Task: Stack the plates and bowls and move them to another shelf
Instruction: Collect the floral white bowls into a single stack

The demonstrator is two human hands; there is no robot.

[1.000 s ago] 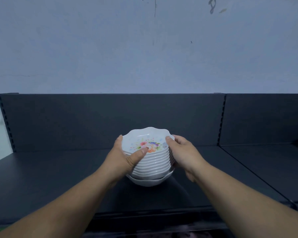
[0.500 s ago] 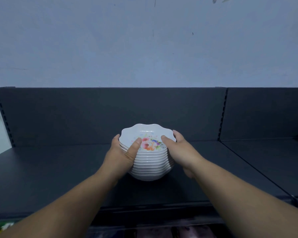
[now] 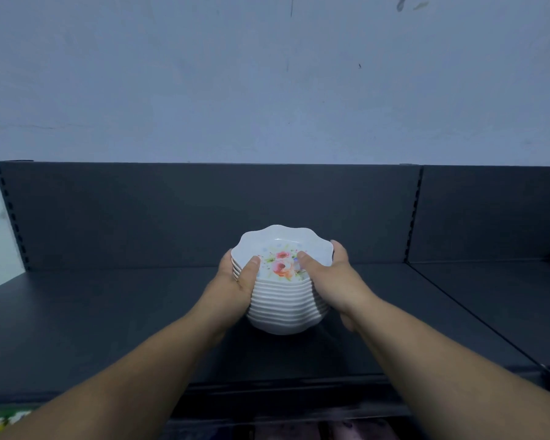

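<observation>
A stack of white scalloped bowls [image 3: 285,301] with a pink flower print inside the top one stands over the middle of a dark shelf [image 3: 108,312]. My left hand [image 3: 235,285] grips the stack's left side, its thumb hooked over the top rim. My right hand [image 3: 332,281] grips the right side, thumb resting inside the top bowl. Whether the stack's base touches the shelf I cannot tell.
The shelf has a dark back panel [image 3: 172,214] with slotted uprights and a pale blue wall above. A second shelf section [image 3: 496,300] adjoins on the right past a divider seam. The shelf's front edge [image 3: 267,389] lies below my forearms.
The wider bowl that stuck out under the stack a second ago is now in line with the rest. Both thumbs have shifted further over the top rim.
</observation>
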